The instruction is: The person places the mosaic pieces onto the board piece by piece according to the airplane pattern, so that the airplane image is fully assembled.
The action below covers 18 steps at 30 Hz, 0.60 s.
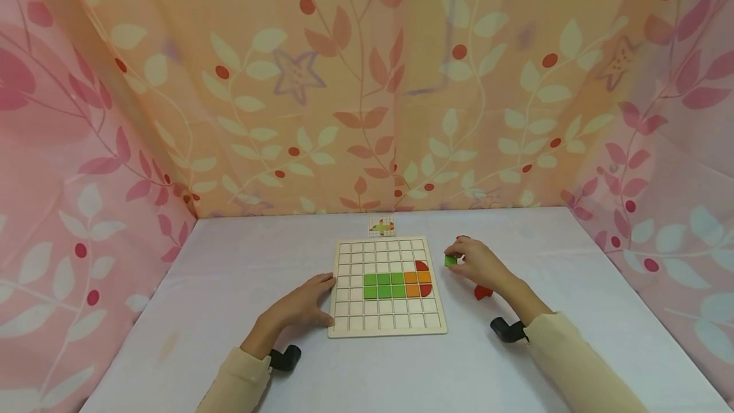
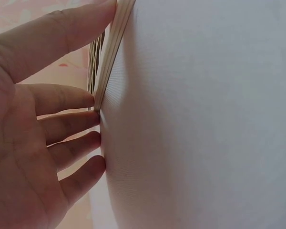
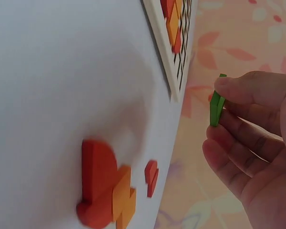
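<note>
A square wooden grid board [image 1: 373,322] lies flat on the table. Green tiles [image 1: 383,285] fill part of two rows, with orange tiles [image 1: 411,284] and red rounded pieces [image 1: 422,266] at their right end. My left hand [image 1: 295,303] rests at the board's left edge, its thumb and fingertips touching the side, fingers mostly straight in the left wrist view. Right of the board, my right hand [image 1: 480,265] pinches a green tile [image 3: 217,104] between thumb and fingers, held above the table. The right hand partly covers the loose pieces in the head view.
In the right wrist view, a red rounded piece [image 3: 97,176] and an orange piece [image 3: 124,198] lie close together, with smaller red pieces [image 3: 151,177] beyond. A small pattern card [image 1: 381,226] lies behind the board. Patterned cloth [image 1: 367,81] walls the white table [image 1: 229,260].
</note>
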Tool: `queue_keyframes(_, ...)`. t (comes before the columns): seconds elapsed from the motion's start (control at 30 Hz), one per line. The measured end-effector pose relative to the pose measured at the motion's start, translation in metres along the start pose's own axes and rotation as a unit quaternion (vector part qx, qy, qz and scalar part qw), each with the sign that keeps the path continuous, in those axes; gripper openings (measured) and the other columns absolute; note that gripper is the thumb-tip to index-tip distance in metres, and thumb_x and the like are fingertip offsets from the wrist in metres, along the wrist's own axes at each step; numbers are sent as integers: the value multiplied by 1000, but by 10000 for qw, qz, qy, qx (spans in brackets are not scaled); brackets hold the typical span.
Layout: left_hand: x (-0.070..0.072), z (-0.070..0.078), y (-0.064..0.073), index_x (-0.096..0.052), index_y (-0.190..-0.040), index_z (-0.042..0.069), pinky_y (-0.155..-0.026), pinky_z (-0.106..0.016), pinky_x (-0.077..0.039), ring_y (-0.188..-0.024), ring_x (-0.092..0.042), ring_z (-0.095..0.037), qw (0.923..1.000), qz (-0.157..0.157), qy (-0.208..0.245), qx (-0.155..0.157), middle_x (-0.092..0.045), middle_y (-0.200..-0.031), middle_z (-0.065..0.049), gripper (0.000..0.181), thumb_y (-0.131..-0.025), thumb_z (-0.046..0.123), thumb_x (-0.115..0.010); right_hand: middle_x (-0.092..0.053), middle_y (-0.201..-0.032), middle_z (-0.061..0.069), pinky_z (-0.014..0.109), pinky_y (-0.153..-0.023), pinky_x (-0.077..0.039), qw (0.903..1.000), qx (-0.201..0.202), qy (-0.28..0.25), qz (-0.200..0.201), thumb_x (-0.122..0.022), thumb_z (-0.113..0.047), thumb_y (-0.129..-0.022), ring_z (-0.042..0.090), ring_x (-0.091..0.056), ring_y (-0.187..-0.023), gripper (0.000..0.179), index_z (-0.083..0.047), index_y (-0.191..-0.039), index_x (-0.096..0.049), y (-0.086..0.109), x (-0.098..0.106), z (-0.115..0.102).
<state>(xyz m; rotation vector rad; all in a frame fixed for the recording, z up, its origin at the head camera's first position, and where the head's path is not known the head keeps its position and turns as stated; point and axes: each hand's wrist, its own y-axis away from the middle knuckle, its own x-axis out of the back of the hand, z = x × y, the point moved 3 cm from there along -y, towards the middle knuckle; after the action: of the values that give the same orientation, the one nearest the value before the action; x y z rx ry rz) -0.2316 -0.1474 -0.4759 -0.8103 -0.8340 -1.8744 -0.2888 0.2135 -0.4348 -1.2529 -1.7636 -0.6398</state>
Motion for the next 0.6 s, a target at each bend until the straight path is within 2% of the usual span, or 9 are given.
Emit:
queue_keyframes(0.43,2,2,-1,-41,-146,-2,-118,-50,-28,-147,-29,-34,9999,16,-86,-53,-34,-157,-15,88,-72,18,-86,-65,-94,3,37,-84,-55,9986,525,-62,-29,-71,-5,-81,19,-62,-90,24,-1,-105,-73,-15,-26,-43)
queue_keyframes(0.6,2,2,0,-42,-145,-2,-117,-50,-29,-146,-29,-35,9999,15,-98,-17,-35,-156,-15,88,-72,18,-86,-65,-93,3,34,-80,-52,9976,643,-213,-147,-73,-7,-82,21,-60,-87,25,-1,-106,-72,-22,-35,-60)
